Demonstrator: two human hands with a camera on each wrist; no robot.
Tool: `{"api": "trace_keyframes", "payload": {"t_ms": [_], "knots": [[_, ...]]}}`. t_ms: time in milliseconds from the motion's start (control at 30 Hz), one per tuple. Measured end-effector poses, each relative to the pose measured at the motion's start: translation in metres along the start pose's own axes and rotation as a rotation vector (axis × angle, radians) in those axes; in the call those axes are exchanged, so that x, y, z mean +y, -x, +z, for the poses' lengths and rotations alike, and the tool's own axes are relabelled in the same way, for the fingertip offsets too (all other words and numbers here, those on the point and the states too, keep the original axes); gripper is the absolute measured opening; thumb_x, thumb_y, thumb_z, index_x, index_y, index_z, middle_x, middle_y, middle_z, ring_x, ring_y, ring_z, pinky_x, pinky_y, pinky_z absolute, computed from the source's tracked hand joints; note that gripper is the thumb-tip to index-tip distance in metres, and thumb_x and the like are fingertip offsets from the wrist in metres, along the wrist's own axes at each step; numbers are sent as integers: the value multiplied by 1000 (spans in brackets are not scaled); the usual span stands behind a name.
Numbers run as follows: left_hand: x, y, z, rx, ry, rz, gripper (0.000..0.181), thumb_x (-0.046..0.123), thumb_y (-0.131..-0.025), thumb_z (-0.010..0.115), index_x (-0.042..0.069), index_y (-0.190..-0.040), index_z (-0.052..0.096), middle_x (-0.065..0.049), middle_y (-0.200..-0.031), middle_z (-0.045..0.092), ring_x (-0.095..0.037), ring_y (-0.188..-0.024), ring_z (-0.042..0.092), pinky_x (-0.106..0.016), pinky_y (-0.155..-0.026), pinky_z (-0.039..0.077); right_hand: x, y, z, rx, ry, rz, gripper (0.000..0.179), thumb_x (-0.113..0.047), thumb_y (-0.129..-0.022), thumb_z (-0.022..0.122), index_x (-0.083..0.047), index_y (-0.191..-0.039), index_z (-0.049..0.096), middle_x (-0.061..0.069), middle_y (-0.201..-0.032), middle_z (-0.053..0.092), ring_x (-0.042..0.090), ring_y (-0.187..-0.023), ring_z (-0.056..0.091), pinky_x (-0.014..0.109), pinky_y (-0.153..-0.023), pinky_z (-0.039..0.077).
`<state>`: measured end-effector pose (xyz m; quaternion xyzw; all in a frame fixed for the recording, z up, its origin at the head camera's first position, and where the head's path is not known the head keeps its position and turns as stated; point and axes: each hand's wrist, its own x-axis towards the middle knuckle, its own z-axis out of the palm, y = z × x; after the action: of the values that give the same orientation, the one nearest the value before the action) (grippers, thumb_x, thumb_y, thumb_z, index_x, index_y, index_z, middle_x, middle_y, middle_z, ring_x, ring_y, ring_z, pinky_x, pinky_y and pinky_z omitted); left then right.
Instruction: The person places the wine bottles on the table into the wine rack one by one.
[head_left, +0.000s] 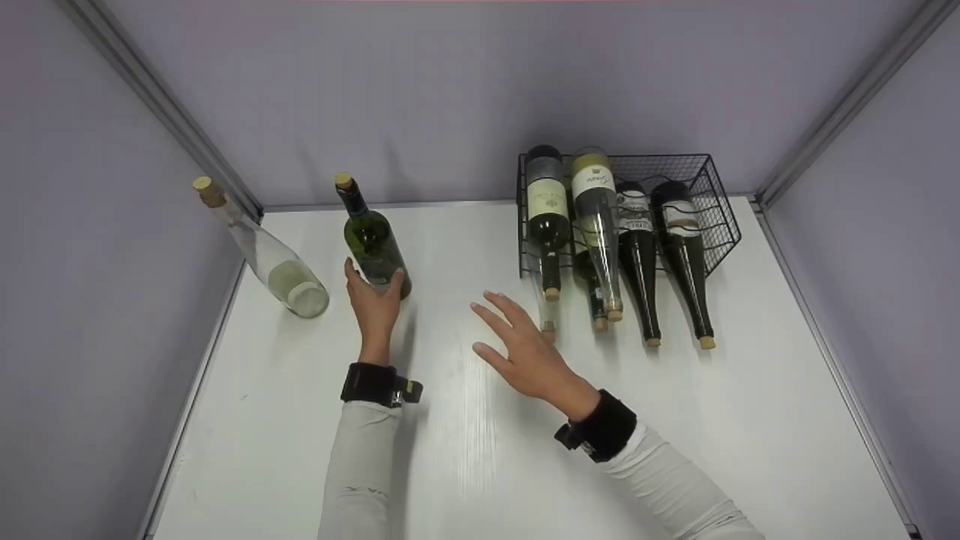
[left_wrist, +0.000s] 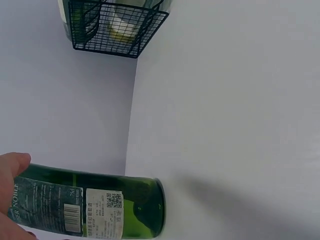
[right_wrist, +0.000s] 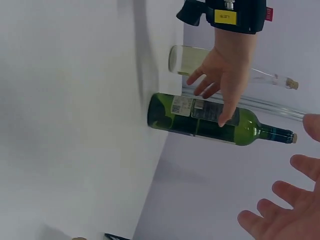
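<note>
A green wine bottle (head_left: 369, 238) with a cork stands upright on the white table. My left hand (head_left: 375, 304) is at its lower body, thumb on the right side and fingers spread along the left. In the right wrist view the left thumb overlaps the dark label of the green bottle (right_wrist: 200, 117), and the finger ends show at its edge. In the left wrist view, the label and base of the bottle (left_wrist: 105, 212) show beside the thumb. My right hand (head_left: 532, 360) hovers over the table with spread fingers and nothing in it, left of the bottle necks.
A clear corked bottle (head_left: 281, 274) stands at the left, near the side wall. At the back right, a black wire rack (head_left: 720, 217) holds several corked bottles lying with necks forward, such as a dark bottle (head_left: 682, 247). Walls (head_left: 420, 97) enclose the table's back and sides.
</note>
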<state>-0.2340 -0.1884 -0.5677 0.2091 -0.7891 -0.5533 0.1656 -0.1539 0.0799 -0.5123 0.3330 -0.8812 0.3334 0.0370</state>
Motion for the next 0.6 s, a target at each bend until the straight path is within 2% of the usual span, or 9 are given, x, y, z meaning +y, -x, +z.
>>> {"api": "trace_keyframes", "payload": {"t_ms": [100,267,467,600], "knots": [[1,-3,1,7,8,-4,92,29,-90,70,5,-156,10,-26,-153,24,-37,-143,23,-47,-114,24,4,-1,6,-46,-75,69,58,-42,-102,50,-18,-153,36,8,-158,26,25,-145,23,48,-111,31],[-2,-10,4,21,1,31,92,26,-87,74,5,-155,16,-23,-150,30,-35,-141,29,-47,-114,23,11,-2,11,-104,-142,158,61,-47,-102,48,-21,-155,32,5,-160,23,25,-145,22,50,-110,31],[-5,-21,7,37,27,54,94,24,-83,78,6,-154,20,-19,-146,37,-31,-137,34,-45,-113,25,16,-5,15,-123,-196,197,62,-49,-102,47,-20,-155,31,6,-159,23,26,-145,22,50,-110,31],[-8,-30,9,40,57,48,94,21,-82,80,9,-154,22,-13,-147,39,-26,-136,37,-39,-112,27,18,-7,17,-127,-209,204,63,-49,-102,47,-19,-155,31,7,-159,24,27,-144,24,50,-109,32]]}}
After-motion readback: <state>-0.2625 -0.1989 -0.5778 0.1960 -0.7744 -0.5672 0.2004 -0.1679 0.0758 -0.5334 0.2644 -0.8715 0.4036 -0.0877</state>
